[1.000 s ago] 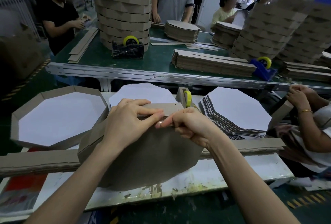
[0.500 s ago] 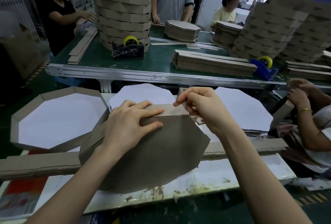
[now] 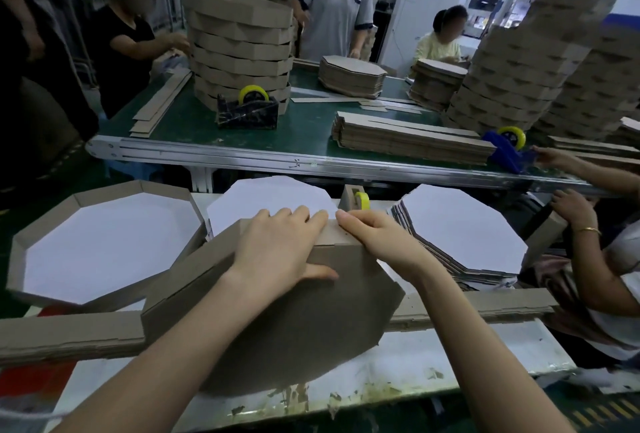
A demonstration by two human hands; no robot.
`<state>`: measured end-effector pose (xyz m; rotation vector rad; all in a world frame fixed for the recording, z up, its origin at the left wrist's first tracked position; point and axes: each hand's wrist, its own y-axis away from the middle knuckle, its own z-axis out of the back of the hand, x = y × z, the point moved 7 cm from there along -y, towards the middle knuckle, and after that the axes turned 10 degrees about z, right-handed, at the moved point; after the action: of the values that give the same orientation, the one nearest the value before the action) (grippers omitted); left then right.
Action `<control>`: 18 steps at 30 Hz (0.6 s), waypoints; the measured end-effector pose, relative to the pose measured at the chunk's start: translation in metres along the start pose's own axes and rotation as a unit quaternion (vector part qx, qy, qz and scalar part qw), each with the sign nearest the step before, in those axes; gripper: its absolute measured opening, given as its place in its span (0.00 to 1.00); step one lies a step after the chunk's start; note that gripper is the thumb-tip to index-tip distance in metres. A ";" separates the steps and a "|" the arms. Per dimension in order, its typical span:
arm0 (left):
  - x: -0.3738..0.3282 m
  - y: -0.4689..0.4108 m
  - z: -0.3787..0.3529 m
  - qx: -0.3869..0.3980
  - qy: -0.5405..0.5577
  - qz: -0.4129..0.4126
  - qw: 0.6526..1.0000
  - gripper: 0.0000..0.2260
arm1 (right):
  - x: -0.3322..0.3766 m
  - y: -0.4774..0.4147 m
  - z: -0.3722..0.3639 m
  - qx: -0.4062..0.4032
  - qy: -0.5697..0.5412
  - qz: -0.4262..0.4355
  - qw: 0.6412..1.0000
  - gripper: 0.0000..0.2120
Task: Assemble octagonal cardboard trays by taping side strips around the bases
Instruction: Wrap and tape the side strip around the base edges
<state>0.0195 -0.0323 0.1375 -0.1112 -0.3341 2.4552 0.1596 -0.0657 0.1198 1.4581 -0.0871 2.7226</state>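
Fingers (image 3: 294, 219) flat on tray (image 3: 277, 328) rim, L hand (image 3: 277, 252) & R hand (image 3: 377, 240); tape dispenser (image 3: 356, 198) behind.

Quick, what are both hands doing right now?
Left hand: open, pressing flat on the side strip.
Right hand: fingers on the strip's top edge; pinching or just pressing cannot be told.
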 end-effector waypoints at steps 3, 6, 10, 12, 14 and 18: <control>0.011 0.000 0.002 -0.003 0.014 -0.005 1.000 0.39 | -0.001 0.002 0.004 0.055 -0.060 0.009 0.997 0.25; 0.028 0.014 0.015 -0.046 0.031 -0.005 0.998 0.41 | 0.007 -0.001 0.006 0.105 -0.024 0.028 0.994 0.26; 0.064 0.037 0.016 -0.056 0.135 0.043 0.988 0.41 | 0.025 -0.010 0.009 0.161 0.084 0.070 0.981 0.24; 0.084 0.049 0.007 -0.057 0.196 0.080 0.976 0.40 | 0.037 -0.015 0.008 0.173 0.113 0.091 0.974 0.24; 0.100 0.060 -0.005 -0.062 0.238 0.117 0.962 0.40 | 0.046 -0.020 0.008 0.161 0.114 0.098 0.975 0.20; 0.127 0.079 -0.028 -0.055 0.303 0.167 0.937 0.42 | 0.054 -0.026 0.003 0.120 0.085 0.110 0.983 0.11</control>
<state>-0.1231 -0.0073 0.0896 -1.0221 -0.1834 2.5698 0.1342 -0.0387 0.1675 1.3290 0.0983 3.1202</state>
